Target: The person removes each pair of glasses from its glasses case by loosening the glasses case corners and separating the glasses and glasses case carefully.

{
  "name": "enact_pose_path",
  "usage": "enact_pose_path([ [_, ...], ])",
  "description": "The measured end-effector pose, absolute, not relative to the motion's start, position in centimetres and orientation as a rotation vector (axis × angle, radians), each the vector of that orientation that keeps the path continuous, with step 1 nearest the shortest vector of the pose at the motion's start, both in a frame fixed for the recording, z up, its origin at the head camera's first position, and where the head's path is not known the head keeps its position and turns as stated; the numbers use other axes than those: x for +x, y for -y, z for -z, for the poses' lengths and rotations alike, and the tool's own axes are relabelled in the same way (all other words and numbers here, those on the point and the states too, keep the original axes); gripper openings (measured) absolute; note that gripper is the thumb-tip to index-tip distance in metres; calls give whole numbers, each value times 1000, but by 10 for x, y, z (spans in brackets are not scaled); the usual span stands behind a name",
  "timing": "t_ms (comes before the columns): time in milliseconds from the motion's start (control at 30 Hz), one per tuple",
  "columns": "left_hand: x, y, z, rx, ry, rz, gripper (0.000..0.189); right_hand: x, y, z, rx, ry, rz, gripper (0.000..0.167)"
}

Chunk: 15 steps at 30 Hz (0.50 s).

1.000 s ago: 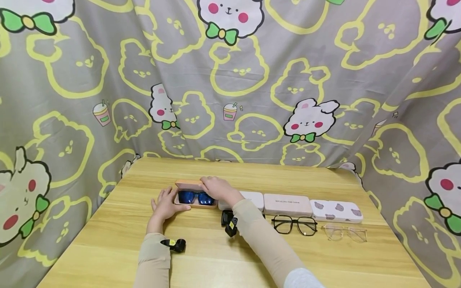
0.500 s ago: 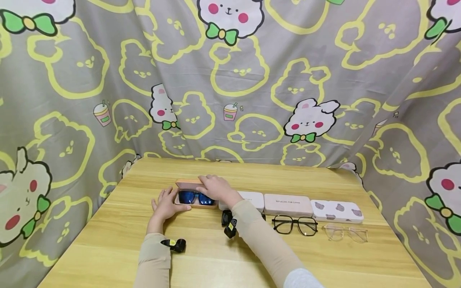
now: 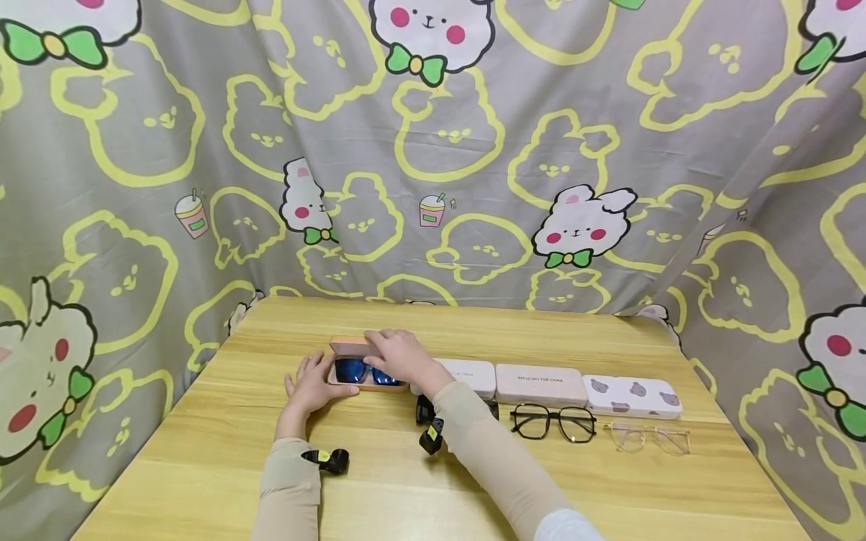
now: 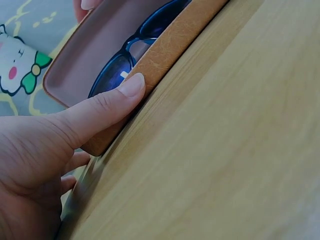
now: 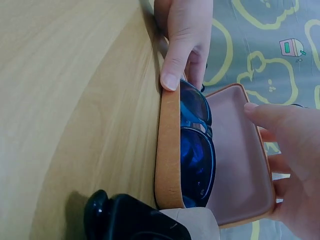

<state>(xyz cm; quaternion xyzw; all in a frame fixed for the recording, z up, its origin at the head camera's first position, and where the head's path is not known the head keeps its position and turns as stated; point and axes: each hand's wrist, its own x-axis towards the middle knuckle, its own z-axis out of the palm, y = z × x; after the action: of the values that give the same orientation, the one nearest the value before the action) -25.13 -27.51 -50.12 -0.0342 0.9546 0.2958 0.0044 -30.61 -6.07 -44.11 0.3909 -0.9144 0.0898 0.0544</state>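
An orange-brown glasses case (image 5: pixel 169 145) stands on the table with its lid (image 5: pixel 239 160) raised, showing a pinkish lining. Inside lie dark sunglasses with blue lenses (image 3: pixel 350 370). My left hand (image 3: pixel 313 385) grips the case's left end, its thumb (image 4: pixel 112 102) against the front wall and other fingers behind. With my right hand (image 3: pixel 406 355) I hold the lid's upper edge, thumb on the inside and fingers behind it. In the head view this hand covers the right part of the lid and some of the right lens.
Right of the case, a white case (image 3: pixel 473 376), a pink lettered case (image 3: pixel 540 385) and a bear-print case (image 3: pixel 632 396) form a row. Black-framed glasses (image 3: pixel 553 423) and thin gold-framed glasses (image 3: pixel 649 438) lie in front. A black object (image 3: pixel 425 409) is partly under my right forearm.
My right hand has slid slightly left along the lid and now covers more of the right lens. My left hand stays in place.
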Motion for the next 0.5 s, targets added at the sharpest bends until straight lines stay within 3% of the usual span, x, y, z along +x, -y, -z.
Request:
enact_pose_path([
  [500,-251,275,501,-102,-2991,-931,103,-301,63,446,1238,2628,-343,41],
])
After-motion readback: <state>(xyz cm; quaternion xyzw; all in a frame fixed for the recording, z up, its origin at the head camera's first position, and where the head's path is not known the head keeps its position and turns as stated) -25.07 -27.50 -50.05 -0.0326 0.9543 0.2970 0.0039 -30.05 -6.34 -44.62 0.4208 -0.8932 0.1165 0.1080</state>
